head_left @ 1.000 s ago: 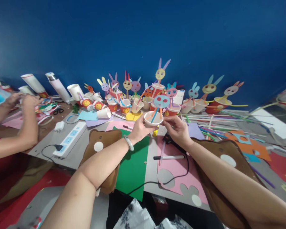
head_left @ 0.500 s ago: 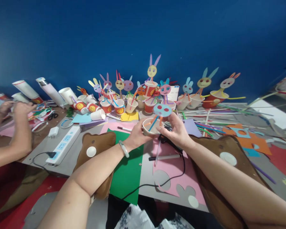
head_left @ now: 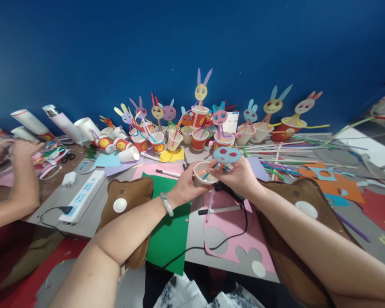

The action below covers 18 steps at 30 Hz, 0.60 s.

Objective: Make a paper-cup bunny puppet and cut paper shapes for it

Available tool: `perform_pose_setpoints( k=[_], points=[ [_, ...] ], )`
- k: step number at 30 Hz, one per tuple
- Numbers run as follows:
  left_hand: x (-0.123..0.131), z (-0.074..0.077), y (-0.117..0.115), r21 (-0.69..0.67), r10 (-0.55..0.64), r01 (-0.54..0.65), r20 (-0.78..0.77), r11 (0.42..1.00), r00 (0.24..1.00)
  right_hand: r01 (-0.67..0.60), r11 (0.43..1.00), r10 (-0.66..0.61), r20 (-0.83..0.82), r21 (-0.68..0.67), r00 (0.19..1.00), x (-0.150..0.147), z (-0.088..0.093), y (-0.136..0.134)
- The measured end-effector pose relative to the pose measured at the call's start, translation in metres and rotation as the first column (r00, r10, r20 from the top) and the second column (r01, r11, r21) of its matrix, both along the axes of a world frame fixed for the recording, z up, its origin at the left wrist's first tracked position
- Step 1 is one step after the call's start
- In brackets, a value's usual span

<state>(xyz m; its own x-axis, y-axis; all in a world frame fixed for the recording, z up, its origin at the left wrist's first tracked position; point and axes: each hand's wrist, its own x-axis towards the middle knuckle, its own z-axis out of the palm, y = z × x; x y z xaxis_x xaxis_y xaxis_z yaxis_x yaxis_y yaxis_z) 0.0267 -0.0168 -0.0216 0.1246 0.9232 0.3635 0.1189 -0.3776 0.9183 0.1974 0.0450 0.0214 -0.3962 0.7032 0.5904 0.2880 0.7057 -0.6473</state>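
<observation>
My left hand [head_left: 183, 187] grips a white paper cup [head_left: 202, 173] from its left side, a pale bangle on that wrist. A round blue paper face with red spots [head_left: 227, 155] stands above the cup on orange and blue straws. My right hand [head_left: 240, 176] is closed on the cup's right rim, with its fingers round the base of the straws under the face. Both hands hover over a pink sheet [head_left: 235, 233] with round cut-outs.
A row of finished paper-cup bunnies [head_left: 200, 115] lines the blue wall. Loose straws [head_left: 285, 160] and orange paper scraps [head_left: 336, 188] lie right. A green sheet [head_left: 170, 229], markers [head_left: 218, 209], a black cable [head_left: 211, 247], brown cushions [head_left: 123, 205], a power strip [head_left: 81, 196]. Another person's hands [head_left: 9, 152] work at left.
Both hands lowered the cup a little toward me. The right hand shifted up round the straws under the blue face, and the face tilted flatter.
</observation>
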Motion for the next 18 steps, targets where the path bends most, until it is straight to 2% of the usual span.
perform_pose_setpoints(
  k=[11,15,18],
  points=[
    [0.001,-0.0011,-0.0001,-0.003,-0.005,0.005,0.007,1.0,1.0,0.016,0.998,-0.017,0.008,0.064,1.0,-0.002,0.0009,-0.0043],
    [-0.0003,-0.0014,0.0,-0.001,-0.015,0.015,0.009,1.0,1.0,-0.039,0.999,0.038,0.024,0.017,0.999,-0.0011,0.0036,-0.0051],
    [-0.0012,-0.0022,0.0001,-0.002,-0.025,0.025,0.003,1.0,1.0,-0.027,1.0,0.027,0.019,-0.001,0.999,-0.0007,0.003,-0.0052]
  ],
)
